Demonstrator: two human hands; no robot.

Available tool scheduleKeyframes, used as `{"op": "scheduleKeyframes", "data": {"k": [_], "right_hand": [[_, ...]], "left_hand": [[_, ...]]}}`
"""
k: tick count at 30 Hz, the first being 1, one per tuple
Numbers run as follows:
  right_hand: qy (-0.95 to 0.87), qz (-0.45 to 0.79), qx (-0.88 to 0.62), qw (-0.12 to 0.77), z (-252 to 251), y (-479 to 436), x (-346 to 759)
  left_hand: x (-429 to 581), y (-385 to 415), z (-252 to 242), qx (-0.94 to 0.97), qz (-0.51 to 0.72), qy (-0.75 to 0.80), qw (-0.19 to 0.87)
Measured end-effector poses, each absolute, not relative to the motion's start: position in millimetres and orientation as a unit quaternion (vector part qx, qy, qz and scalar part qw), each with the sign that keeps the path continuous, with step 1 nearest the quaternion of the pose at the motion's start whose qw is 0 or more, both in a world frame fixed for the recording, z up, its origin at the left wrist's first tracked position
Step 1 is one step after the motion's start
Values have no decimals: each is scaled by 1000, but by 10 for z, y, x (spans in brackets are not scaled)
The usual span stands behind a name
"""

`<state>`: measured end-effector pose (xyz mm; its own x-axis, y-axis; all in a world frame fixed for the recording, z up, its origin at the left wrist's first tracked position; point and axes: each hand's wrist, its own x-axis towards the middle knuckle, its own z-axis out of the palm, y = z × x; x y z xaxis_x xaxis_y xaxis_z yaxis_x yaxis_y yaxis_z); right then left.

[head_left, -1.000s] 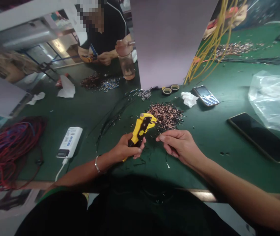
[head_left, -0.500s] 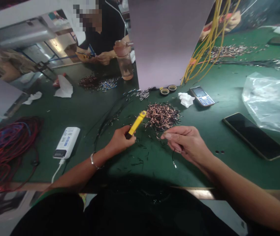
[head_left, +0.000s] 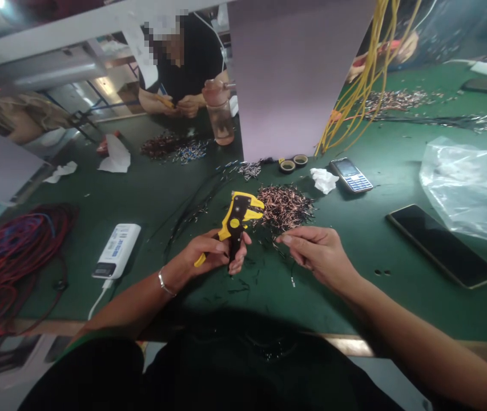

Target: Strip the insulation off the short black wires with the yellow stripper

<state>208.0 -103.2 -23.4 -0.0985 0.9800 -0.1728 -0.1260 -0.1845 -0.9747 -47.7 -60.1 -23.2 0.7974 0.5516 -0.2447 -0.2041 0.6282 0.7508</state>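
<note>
On a long green-topped work surface (head_left: 354, 308), a tall pale mauve board (head_left: 298, 74) stands upright and partly screens a co-worker (head_left: 187, 63) in a dark shirt, whose hands meet around a small yellow tool beyond a clear plastic bottle (head_left: 221, 123). A bundle of yellow cables (head_left: 365, 74) hangs down at the board's right edge. Along the right lie a crumpled clear plastic bag (head_left: 470, 191) and a black smartphone (head_left: 442, 245). To the left sit a tangled coil of red and blue wire (head_left: 3, 268) and a white power bank (head_left: 117, 251) with its cable attached.

Ahead of the person, a loose pile of copper-ended wire pieces (head_left: 285, 208) lies just beyond a yellow-and-black wire stripper (head_left: 237, 220). The left hand (head_left: 211, 257) wraps around the stripper's handle, gripping it firmly and holding it upright above the surface, its head near the pile. The right hand (head_left: 320, 254) is nearly closed, thumb and forefinger pinched together, and sits just right of the stripper. A thin black wire (head_left: 292, 277) with a bright tip seems to hang from those fingers (head_left: 289, 240), though it is too fine to be sure.
</note>
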Motion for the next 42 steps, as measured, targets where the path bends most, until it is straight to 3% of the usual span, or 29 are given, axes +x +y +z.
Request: {"op": "scheduleKeyframes", "data": {"k": [19,42], "right_hand": [[-414,605,-474,488,-232,-1004,2090],[-413,623,-465,474,-201,-1009,2074]], "left_hand": [[-472,-639,-299,345,149,136,917],[-440,-709,-203,335,152,177,913]]}}
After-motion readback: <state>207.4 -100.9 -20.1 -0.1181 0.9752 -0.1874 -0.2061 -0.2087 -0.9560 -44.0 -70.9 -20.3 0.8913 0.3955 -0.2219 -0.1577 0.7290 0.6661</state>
